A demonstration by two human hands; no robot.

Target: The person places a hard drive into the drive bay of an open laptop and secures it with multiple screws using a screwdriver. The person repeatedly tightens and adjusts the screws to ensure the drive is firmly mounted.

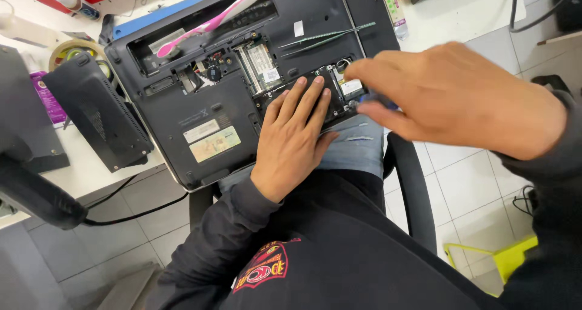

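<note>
On the person's lap and the table edge, in the head view, lies an upturned black plastic laptop (200, 97) with its bottom covers already off: the memory bay and a lower-right bay stand open, circuit boards showing. A removed black plastic cover panel (97, 113) rests just left of the laptop. Reassembly looks not yet begun, judging by the exposed bays. The left hand (294, 137) lies flat, fingers spread, pressing on the laptop's lower-right bay. The right hand (461, 97) hovers over the same bay's right edge, fingers loosely extended and blurred; whether it pinches anything cannot be told. Steel tweezers (327, 39) and a pink toothbrush (212, 22) lie on the laptop's upper part.
</note>
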